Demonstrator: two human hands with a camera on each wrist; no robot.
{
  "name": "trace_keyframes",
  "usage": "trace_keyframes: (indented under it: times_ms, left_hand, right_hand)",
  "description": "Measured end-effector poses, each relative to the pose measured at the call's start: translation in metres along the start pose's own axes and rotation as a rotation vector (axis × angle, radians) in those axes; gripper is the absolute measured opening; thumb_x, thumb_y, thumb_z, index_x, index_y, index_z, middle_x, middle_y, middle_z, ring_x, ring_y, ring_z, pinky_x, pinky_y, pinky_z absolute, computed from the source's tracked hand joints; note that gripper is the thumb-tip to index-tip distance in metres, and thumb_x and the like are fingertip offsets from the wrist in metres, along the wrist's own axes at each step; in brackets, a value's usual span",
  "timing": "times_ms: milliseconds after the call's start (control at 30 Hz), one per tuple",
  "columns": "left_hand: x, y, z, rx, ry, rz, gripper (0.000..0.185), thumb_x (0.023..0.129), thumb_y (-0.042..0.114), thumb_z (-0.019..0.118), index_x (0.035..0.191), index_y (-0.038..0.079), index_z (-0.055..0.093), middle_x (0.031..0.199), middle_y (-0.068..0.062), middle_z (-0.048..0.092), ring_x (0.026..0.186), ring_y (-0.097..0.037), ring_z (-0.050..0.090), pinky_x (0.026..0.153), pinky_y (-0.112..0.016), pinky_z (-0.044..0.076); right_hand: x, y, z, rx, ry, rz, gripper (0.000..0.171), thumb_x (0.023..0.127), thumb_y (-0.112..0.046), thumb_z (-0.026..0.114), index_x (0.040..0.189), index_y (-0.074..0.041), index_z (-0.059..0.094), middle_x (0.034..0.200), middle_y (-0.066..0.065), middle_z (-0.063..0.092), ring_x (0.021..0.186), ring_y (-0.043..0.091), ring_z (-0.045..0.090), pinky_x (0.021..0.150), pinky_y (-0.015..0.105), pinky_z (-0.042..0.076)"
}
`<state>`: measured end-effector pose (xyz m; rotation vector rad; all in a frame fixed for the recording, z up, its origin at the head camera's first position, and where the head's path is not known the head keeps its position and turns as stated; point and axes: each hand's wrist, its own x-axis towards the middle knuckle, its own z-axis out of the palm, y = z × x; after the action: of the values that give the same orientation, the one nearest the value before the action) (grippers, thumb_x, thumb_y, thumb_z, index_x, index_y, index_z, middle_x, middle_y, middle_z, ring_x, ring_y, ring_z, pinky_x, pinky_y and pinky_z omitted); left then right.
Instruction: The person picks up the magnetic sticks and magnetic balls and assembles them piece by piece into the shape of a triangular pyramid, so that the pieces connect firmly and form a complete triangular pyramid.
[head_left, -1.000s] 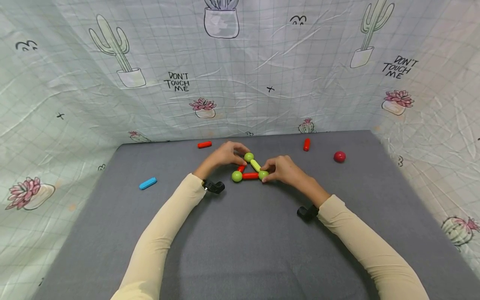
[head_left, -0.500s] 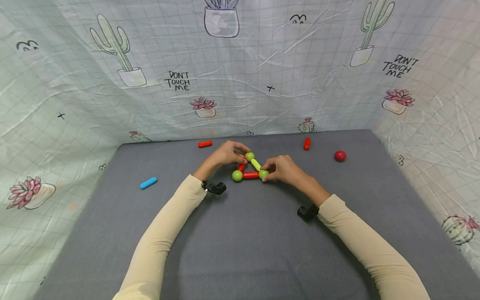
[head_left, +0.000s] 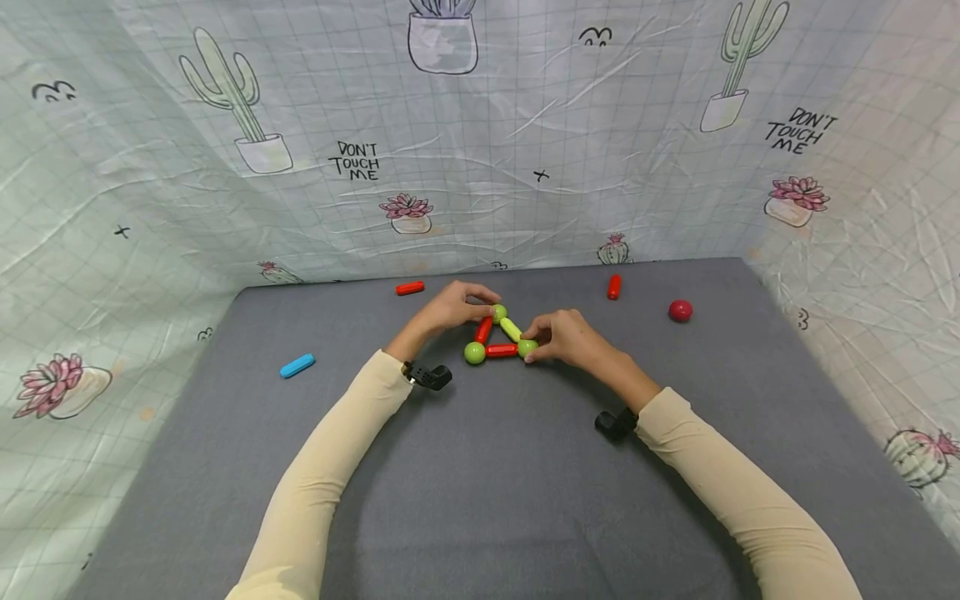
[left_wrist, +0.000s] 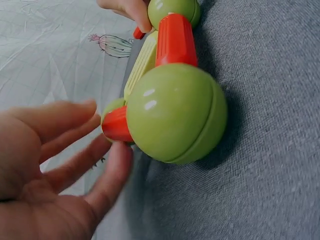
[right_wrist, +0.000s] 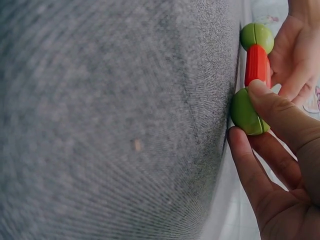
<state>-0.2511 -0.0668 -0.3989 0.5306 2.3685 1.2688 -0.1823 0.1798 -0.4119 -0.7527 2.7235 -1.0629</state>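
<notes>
A triangle of three green balls and three sticks is found lying near the back of the table (head_left: 480,475). The far ball (head_left: 500,314) is pinched between the thumb and fingers of the left hand (head_left: 457,306), beside the upper end of the left red stick (head_left: 483,331); whether that joint is fully seated cannot be confirmed. The right ball (head_left: 528,349), where the near red stick (head_left: 502,351) and the yellow stick (head_left: 511,329) meet, is gripped by the thumb and fingers of the right hand (head_left: 567,337). The left ball (head_left: 475,353) is held by neither hand. It is judged that the right ball should be kept steady while the far corner is aligned with light, even pressure, so that the other joints are not twisted apart. The table is covered in grey, woven-looking material, on which a blue stick (head_left: 297,366), a red ball (head_left: 680,311) and two more red sticks, one at back left (head_left: 409,288) and one at back right (head_left: 614,287), are left lying. The work area is enclosed by a creased pale curtain (head_left: 480,125), printed with cacti and gridlines
</notes>
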Motion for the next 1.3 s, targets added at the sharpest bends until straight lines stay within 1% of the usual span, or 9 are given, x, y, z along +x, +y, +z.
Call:
trace_keyframes:
  times_ms: [67, 200, 300, 500, 733, 867, 1033, 1133, 1300]
  left_hand:
    - [0.002, 0.0, 0.002, -0.007, 0.002, -0.023, 0.033, 0.101, 0.015, 0.065, 0.132, 0.004, 0.068, 0.137, -0.012, 0.063, 0.107, -0.02, 0.063, 0.09, -0.035, 0.055]
    - [0.005, -0.001, 0.004, -0.046, 0.006, -0.04, 0.031, 0.102, 0.01, 0.061, 0.13, 0.0, 0.068, 0.138, -0.016, 0.061, 0.106, -0.02, 0.063, 0.091, -0.036, 0.055]
    - [0.006, -0.002, 0.004, -0.082, 0.009, -0.031, 0.028, 0.101, 0.007, 0.063, 0.127, -0.003, 0.069, 0.133, -0.017, 0.064, 0.105, -0.021, 0.064, 0.092, -0.036, 0.056]
    - [0.001, -0.004, 0.003, -0.137, 0.001, 0.007, 0.025, 0.099, 0.003, 0.064, 0.122, -0.005, 0.069, 0.121, -0.019, 0.068, 0.099, -0.021, 0.066, 0.09, -0.035, 0.056]
    - [-0.005, 0.004, 0.004, -0.153, 0.002, -0.031, 0.032, 0.099, -0.001, 0.062, 0.131, -0.005, 0.064, 0.13, -0.02, 0.064, 0.106, -0.027, 0.066, 0.09, -0.041, 0.058]
    - [-0.007, 0.006, 0.005, -0.155, -0.003, -0.038, 0.038, 0.096, -0.007, 0.064, 0.133, -0.007, 0.062, 0.133, -0.023, 0.062, 0.109, -0.031, 0.066, 0.092, -0.041, 0.058]
    - [-0.006, 0.004, 0.006, -0.145, -0.014, -0.052, 0.037, 0.099, -0.003, 0.061, 0.136, -0.007, 0.06, 0.137, -0.023, 0.061, 0.11, -0.028, 0.065, 0.095, -0.041, 0.056]
    - [-0.005, 0.003, 0.007, -0.129, -0.018, -0.044, 0.035, 0.101, -0.002, 0.058, 0.135, -0.009, 0.06, 0.135, -0.024, 0.062, 0.108, -0.026, 0.066, 0.095, -0.041, 0.056]
    - [-0.002, 0.006, 0.007, 0.095, 0.008, 0.035, 0.029, 0.099, 0.006, 0.065, 0.126, -0.005, 0.069, 0.125, -0.019, 0.07, 0.101, -0.02, 0.067, 0.087, -0.031, 0.056]
  right_hand:
    - [0.0, -0.001, 0.0, 0.001, -0.001, 0.002, 0.031, 0.076, -0.013, 0.091, 0.104, -0.006, 0.08, 0.097, 0.006, 0.078, 0.087, 0.017, 0.075, 0.075, 0.028, 0.06]
    - [-0.001, -0.002, -0.001, 0.002, 0.001, -0.001, 0.031, 0.076, -0.012, 0.091, 0.104, -0.005, 0.08, 0.097, 0.007, 0.078, 0.087, 0.018, 0.075, 0.075, 0.028, 0.06]
    - [-0.002, -0.002, -0.001, 0.001, 0.001, -0.001, 0.031, 0.076, -0.012, 0.09, 0.104, -0.005, 0.08, 0.098, 0.007, 0.078, 0.088, 0.018, 0.075, 0.075, 0.028, 0.06]
    - [-0.002, -0.005, -0.001, -0.004, 0.0, 0.019, 0.031, 0.076, -0.013, 0.09, 0.105, -0.006, 0.08, 0.099, 0.007, 0.078, 0.088, 0.018, 0.075, 0.075, 0.027, 0.06]
    - [-0.002, -0.006, -0.002, -0.009, 0.003, 0.027, 0.03, 0.076, -0.014, 0.091, 0.104, -0.007, 0.08, 0.097, 0.006, 0.078, 0.087, 0.018, 0.075, 0.074, 0.028, 0.06]
    - [-0.002, -0.005, 0.0, 0.001, 0.0, 0.016, 0.031, 0.076, -0.013, 0.091, 0.104, -0.006, 0.08, 0.097, 0.006, 0.078, 0.087, 0.017, 0.075, 0.074, 0.028, 0.06]
    - [-0.002, -0.004, 0.001, 0.011, 0.0, 0.018, 0.03, 0.076, -0.013, 0.091, 0.103, -0.007, 0.08, 0.097, 0.005, 0.078, 0.087, 0.017, 0.075, 0.074, 0.028, 0.06]
    - [-0.002, -0.003, 0.002, 0.003, -0.001, 0.021, 0.03, 0.076, -0.013, 0.091, 0.104, -0.008, 0.08, 0.097, 0.005, 0.078, 0.087, 0.017, 0.075, 0.074, 0.028, 0.06]
    - [-0.003, -0.002, 0.001, -0.002, 0.002, 0.024, 0.031, 0.076, -0.013, 0.091, 0.104, -0.008, 0.08, 0.098, 0.005, 0.078, 0.088, 0.016, 0.074, 0.075, 0.028, 0.06]
